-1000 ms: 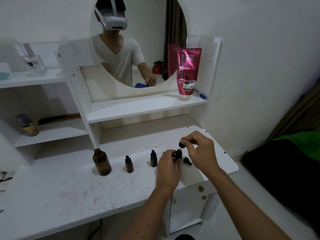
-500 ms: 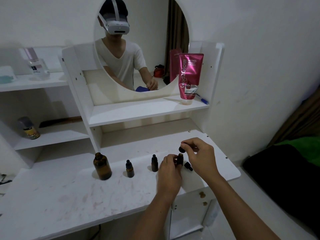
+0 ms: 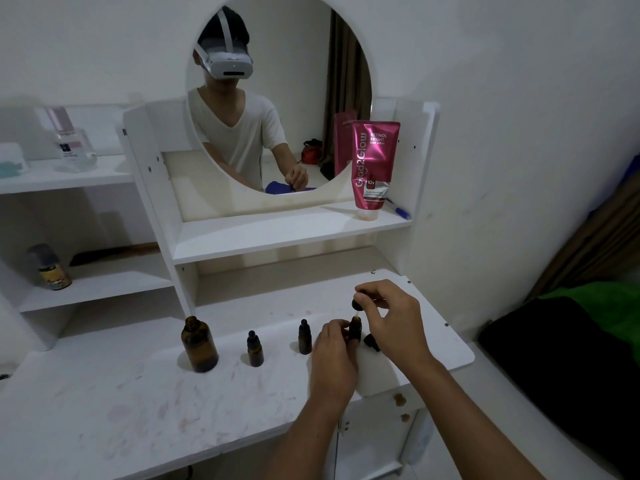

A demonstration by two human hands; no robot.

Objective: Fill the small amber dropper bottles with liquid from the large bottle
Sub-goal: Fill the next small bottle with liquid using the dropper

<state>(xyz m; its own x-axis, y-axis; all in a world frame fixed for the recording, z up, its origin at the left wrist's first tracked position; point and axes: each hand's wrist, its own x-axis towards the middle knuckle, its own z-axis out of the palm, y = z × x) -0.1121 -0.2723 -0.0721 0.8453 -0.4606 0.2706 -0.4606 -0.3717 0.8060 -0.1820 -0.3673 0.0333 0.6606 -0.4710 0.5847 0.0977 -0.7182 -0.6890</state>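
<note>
Pinching the dropper cap (image 3: 357,304) just above the small bottle (image 3: 355,328) gripped by the left hand (image 3: 334,358), the right hand (image 3: 391,318) should lower it straight, keeping the bottle upright.

We see a white vanity tabletop (image 3: 114,414), its surface smudged with faint reddish marks. On it stand a large amber bottle (image 3: 199,344) with no cap, then to its right two small capped dropper bottles (image 3: 255,349) (image 3: 304,337), each apart from its neighbour. A loose black cap (image 3: 371,341) lies near the right end. On the shelf (image 3: 277,233) above stands a pink tube (image 3: 374,168) on its cap, a blue pen (image 3: 398,211) just behind it.
</note>
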